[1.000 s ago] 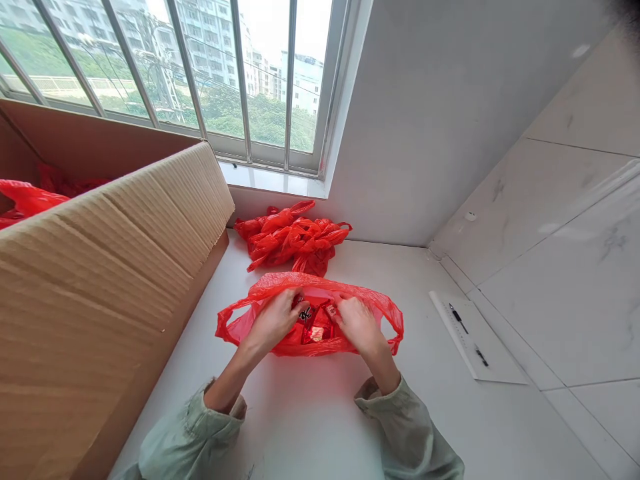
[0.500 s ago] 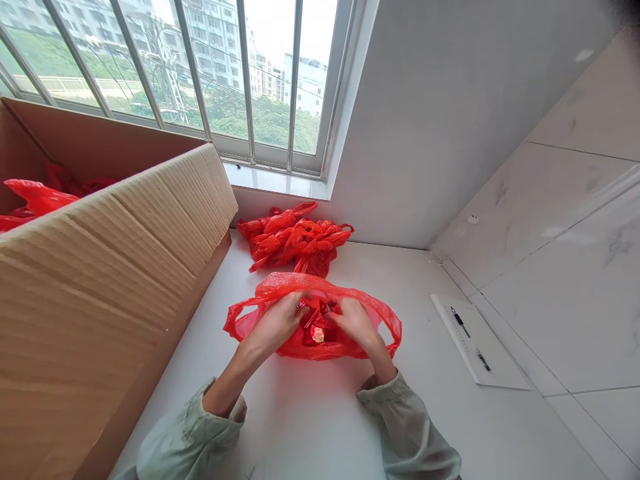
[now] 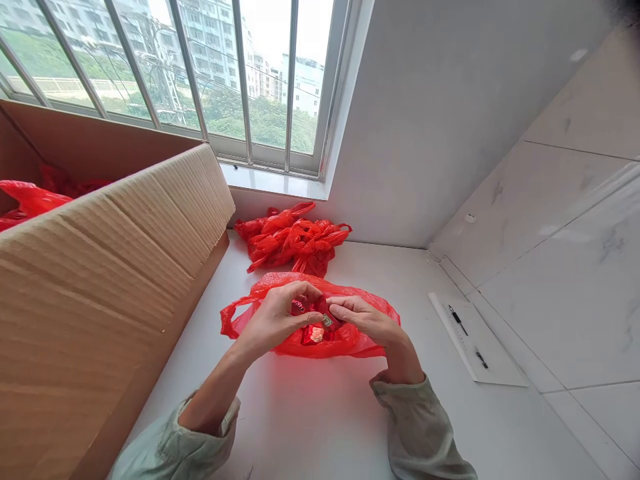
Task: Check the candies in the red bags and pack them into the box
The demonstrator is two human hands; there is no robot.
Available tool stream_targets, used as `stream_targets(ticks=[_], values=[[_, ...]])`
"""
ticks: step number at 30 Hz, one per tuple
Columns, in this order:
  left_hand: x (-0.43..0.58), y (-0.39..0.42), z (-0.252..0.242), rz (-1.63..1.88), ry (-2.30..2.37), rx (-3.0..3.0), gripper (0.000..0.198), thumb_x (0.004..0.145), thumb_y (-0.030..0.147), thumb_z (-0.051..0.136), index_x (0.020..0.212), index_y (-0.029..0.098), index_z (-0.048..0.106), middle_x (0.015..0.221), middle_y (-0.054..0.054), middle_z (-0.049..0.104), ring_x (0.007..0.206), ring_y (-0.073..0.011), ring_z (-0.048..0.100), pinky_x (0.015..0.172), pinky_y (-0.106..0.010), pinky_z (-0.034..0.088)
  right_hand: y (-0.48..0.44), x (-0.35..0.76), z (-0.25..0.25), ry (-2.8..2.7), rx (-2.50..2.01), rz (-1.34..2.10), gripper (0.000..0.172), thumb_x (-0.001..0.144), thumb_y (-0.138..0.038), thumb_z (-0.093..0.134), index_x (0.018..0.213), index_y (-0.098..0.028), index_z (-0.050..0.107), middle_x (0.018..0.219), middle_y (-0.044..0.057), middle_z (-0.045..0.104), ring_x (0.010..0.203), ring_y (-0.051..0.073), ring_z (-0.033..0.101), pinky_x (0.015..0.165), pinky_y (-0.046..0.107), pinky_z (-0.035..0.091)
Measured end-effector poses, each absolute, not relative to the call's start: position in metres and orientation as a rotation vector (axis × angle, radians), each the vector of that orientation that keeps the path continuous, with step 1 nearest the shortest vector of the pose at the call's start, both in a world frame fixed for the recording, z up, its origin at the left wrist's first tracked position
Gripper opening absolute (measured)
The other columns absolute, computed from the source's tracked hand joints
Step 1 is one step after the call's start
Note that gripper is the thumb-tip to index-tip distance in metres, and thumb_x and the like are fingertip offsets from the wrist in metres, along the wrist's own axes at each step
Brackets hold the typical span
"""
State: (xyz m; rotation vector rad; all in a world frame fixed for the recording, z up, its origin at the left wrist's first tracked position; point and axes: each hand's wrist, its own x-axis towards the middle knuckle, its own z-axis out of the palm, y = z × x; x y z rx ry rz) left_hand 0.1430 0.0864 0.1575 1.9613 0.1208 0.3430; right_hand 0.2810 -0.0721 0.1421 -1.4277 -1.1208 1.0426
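Left hand (image 3: pixel 277 321) and right hand (image 3: pixel 369 320) are pinching a small red foil packet (image 3: pixel 324 312) between closed fingertips, just above the open red plastic bag (image 3: pixel 361 341) lying on the white counter (image 3: pixel 325 417). A slackening pinch could be dropping it beside the bag's mouth.

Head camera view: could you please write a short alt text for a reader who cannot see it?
The left hand and right hand pinch a small red packet over an open red plastic bag on a white counter. A pile of red bags lies behind; a cardboard box stands at the left.
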Motion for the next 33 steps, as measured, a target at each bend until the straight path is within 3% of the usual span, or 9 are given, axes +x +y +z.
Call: stream_targets(ticks=[7,14,18,21,24,28,33], values=[[0.142,0.089,0.158,0.326,0.122,1.834,0.016,0.075,0.021,0.072,0.070,0.018,0.058,0.070,0.002,0.058,0.067,-0.0141,0.052,0.059,-0.025,0.043,-0.074,0.280,0.147,-1.140,-1.430,1.074,0.036,0.094,-0.047,0.050,0.071,-0.020,0.056,0.072,-0.002,0.045,0.067,0.012,0.043,0.066,0.026,0.037],[0.140,0.093,0.161,0.337,0.080,1.875,0.011,0.083,0.025,0.066,0.076,0.019,0.061,0.080,0.000,0.060,0.074,-0.0157,0.056,0.065,-0.026,0.046,-0.079,0.273,0.155,-1.091,-1.501,0.954,0.025,0.090,-0.045,0.058,0.087,-0.022,0.066,0.075,-0.002,0.055,0.068,0.012,0.047,0.064,0.025,0.035],[0.139,0.092,0.160,0.291,0.195,1.843,0.020,0.092,0.040,0.057,0.087,0.020,0.059,0.083,0.000,0.061,0.075,-0.0169,0.058,0.064,-0.026,0.046,-0.079,0.264,0.161,-1.098,-1.767,0.593,0.017,0.085,-0.039,0.066,0.083,-0.022,0.068,0.079,-0.003,0.064,0.066,0.012,0.048,0.063,0.026,0.035],[0.138,0.088,0.159,0.187,0.249,1.798,0.034,0.095,0.050,0.049,0.079,0.020,0.052,0.075,0.002,0.056,0.070,-0.0157,0.057,0.063,-0.026,0.045,-0.077,0.255,0.163,-1.133,-1.892,0.278,0.010,0.080,-0.031,0.072,0.086,-0.024,0.069,0.084,-0.001,0.068,0.079,0.016,0.054,0.070,0.028,0.039],[0.139,0.085,0.158,0.187,0.210,1.784,0.038,0.091,0.051,0.056,0.073,0.018,0.049,0.070,0.003,0.050,0.064,-0.0125,0.049,0.057,-0.023,0.040,-0.074,0.249,0.165,-1.145,-1.892,0.140,0.010,0.078,-0.026,0.073,0.087,-0.024,0.068,0.086,-0.001,0.069,0.082,0.017,0.056,0.074,0.030,0.041],[0.141,0.086,0.157,0.216,0.135,1.671,0.034,0.091,0.046,0.060,0.076,0.018,0.050,0.070,0.004,0.049,0.064,-0.0114,0.048,0.058,-0.023,0.041,-0.074,0.250,0.165,-1.104,-1.827,0.207,0.014,0.077,-0.026,0.074,0.089,-0.023,0.067,0.085,-0.002,0.067,0.077,0.015,0.057,0.072,0.029,0.043],[0.141,0.091,0.156,0.240,0.125,1.585,0.028,0.091,0.043,0.062,0.081,0.019,0.052,0.077,0.001,0.058,0.070,-0.0139,0.055,0.063,-0.025,0.044,-0.078,0.262,0.160,-0.952,-1.602,0.629,0.030,0.076,-0.035,0.076,0.102,-0.024,0.066,0.094,0.000,0.067,0.082,0.016,0.062,0.074,0.029,0.048]])
